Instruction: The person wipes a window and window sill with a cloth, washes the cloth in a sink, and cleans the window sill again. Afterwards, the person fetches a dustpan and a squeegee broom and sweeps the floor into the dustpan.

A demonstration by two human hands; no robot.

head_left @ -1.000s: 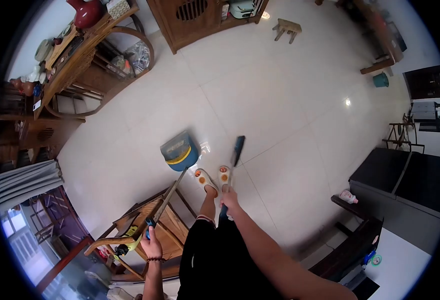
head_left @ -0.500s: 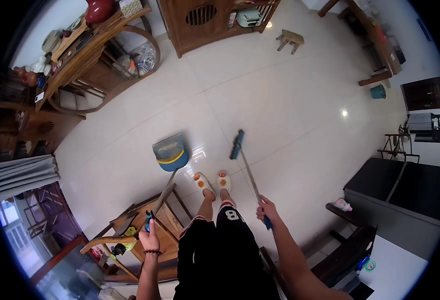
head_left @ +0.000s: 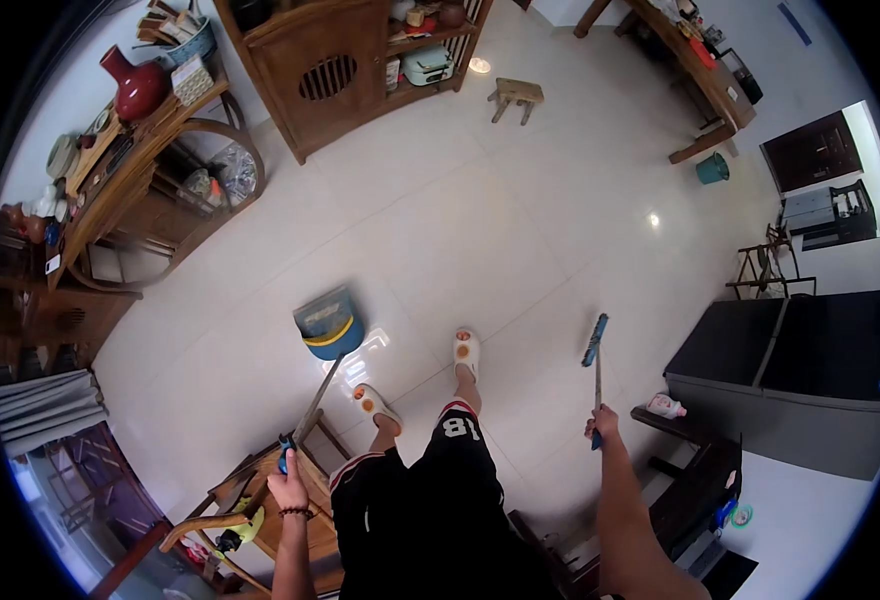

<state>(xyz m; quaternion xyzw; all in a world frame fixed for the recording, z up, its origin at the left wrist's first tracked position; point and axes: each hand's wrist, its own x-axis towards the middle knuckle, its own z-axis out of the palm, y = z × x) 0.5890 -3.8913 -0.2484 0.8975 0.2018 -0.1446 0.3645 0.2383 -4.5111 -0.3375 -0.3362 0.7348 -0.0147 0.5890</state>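
Observation:
My left hand [head_left: 289, 486] is closed round the blue grip of a long-handled dustpan [head_left: 329, 323]. The pan, blue with a yellow stripe, is by the floor ahead of my left foot. Out to the right, my right hand [head_left: 602, 424] grips the blue-ended handle of a broom [head_left: 595, 340]. Its narrow blue head points away from me, over the tiles; whether it touches them I cannot tell. My feet, in pale slippers [head_left: 467, 348], stand between the two tools, the right one further forward.
A wooden chair [head_left: 230, 490] stands close by my left arm. To the right are a dark bench [head_left: 675, 425] with a bottle [head_left: 666, 405] and a black-topped cabinet [head_left: 780, 350]. Ahead stand a small wooden stool [head_left: 516, 92], a wooden cabinet [head_left: 330, 75] and a green bucket [head_left: 712, 169].
My right hand has swung the broom out to the right, away from the dustpan. My right foot has stepped forward and the view has shifted. Both hands keep their hold.

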